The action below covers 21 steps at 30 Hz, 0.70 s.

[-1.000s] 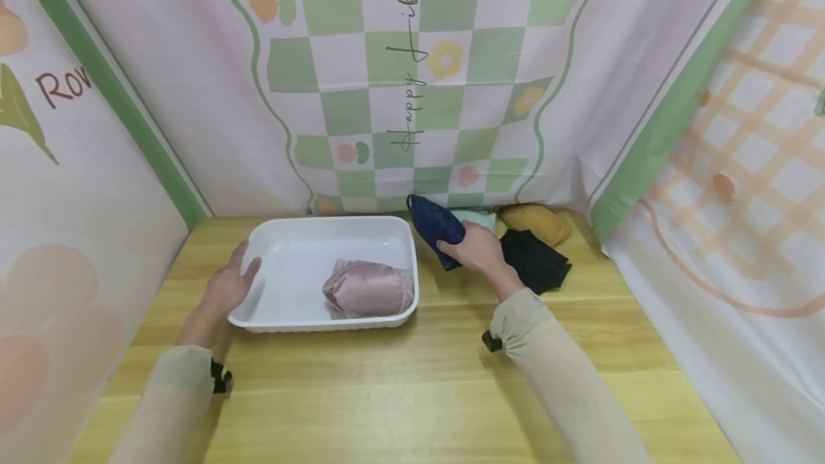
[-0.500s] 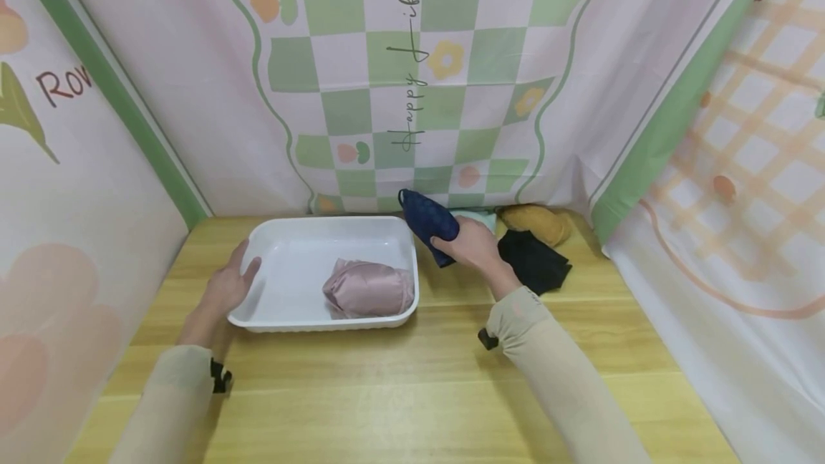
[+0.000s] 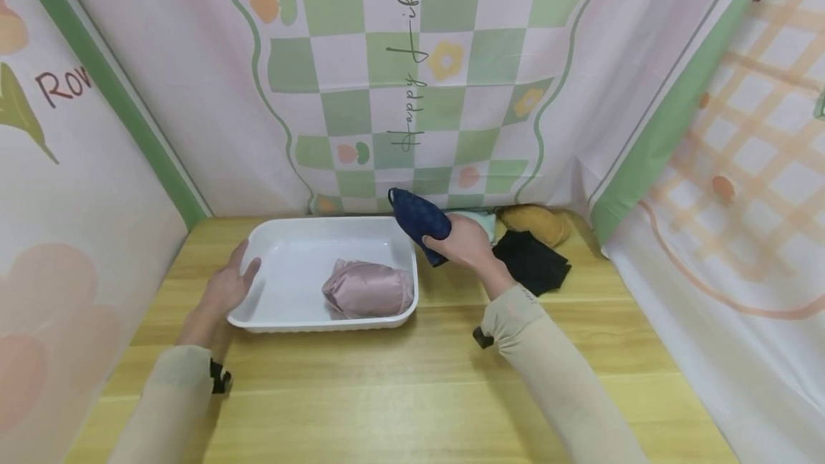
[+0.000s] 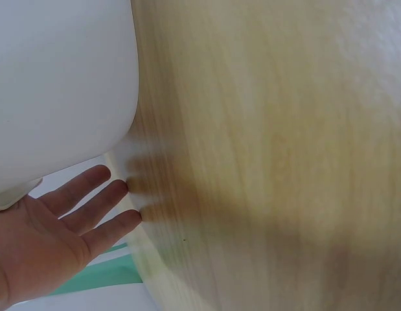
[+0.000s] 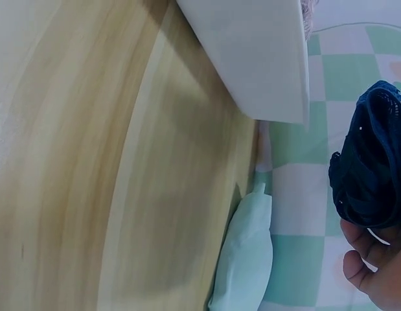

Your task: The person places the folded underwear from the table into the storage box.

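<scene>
In the head view my right hand (image 3: pixel 462 240) holds a dark blue rolled cloth garment (image 3: pixel 421 220) in the air by the right end of a white tray (image 3: pixel 325 325). A lacy edge and folds of the garment (image 5: pixel 372 162) show in the right wrist view. My left hand (image 3: pixel 227 287) is at the tray's left side, thumb over the rim. In the left wrist view, straight fingers (image 4: pixel 96 206) of that hand extend beside the tray's outer wall. A shiny pink cloth bundle (image 3: pixel 367 291) lies inside the tray at its right end.
To the right of the tray lie a black folded cloth (image 3: pixel 531 262), a mustard cloth bundle (image 3: pixel 533 224) and a pale mint cloth (image 3: pixel 478 220), partly hidden by my right hand. A checked curtain (image 3: pixel 412 92) hangs behind the wooden table (image 3: pixel 361 392).
My right hand has moved left and slightly up with the dark blue garment, whose far end now overlaps the tray's back right corner. The left hand and tray stay put.
</scene>
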Tool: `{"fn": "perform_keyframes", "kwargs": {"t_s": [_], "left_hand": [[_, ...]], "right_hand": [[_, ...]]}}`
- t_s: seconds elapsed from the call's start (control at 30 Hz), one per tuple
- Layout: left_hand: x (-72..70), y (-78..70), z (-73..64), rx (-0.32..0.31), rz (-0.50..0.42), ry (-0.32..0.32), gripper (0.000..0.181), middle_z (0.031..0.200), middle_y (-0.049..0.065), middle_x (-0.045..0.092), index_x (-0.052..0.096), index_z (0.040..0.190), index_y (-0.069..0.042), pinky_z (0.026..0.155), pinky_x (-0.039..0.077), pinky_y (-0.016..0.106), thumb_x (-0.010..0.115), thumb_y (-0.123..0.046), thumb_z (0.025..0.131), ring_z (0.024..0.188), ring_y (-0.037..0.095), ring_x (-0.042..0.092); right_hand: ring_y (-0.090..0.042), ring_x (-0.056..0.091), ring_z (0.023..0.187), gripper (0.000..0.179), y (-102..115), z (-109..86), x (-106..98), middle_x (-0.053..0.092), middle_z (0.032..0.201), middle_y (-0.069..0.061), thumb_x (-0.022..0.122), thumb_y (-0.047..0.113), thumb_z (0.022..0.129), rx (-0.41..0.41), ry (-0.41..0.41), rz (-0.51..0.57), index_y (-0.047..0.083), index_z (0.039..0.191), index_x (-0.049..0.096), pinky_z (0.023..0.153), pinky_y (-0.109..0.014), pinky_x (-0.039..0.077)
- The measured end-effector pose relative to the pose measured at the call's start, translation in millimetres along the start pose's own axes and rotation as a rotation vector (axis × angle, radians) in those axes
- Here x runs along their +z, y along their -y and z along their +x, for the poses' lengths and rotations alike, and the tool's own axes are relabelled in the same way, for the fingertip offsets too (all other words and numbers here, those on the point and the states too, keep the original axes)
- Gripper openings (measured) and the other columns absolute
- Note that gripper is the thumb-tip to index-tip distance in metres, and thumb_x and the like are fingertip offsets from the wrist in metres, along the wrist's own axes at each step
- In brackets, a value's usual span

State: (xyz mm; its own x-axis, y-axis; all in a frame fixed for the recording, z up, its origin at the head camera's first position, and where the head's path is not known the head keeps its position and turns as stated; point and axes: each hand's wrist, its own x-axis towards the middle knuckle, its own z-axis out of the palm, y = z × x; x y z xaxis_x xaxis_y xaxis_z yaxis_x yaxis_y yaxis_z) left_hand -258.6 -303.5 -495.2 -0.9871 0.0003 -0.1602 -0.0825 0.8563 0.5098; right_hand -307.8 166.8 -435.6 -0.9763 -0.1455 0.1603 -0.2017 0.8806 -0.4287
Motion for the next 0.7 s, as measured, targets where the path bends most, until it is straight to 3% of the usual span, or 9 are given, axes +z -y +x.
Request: {"fn": "perform_keyframes", "kwargs": {"t_s": [0.7], "left_hand": [[1.3, 1.8, 2.0, -0.007, -0.005, -0.014, 0.078, 0.156, 0.038, 0.022, -0.007, 0.161, -0.013, 0.113, 0.027, 0.073, 0.015, -0.061, 0.104, 0.136, 0.065, 0.029]], "right_hand": [[-0.033, 0.069, 0.100, 0.060, 24, 12.2, 8, 0.073, 0.110, -0.012, 0.069, 0.057, 0.080, -0.070, 0.057, -0.069, 0.008, 0.114, 0.068, 0.087, -0.046, 0.057]]}}
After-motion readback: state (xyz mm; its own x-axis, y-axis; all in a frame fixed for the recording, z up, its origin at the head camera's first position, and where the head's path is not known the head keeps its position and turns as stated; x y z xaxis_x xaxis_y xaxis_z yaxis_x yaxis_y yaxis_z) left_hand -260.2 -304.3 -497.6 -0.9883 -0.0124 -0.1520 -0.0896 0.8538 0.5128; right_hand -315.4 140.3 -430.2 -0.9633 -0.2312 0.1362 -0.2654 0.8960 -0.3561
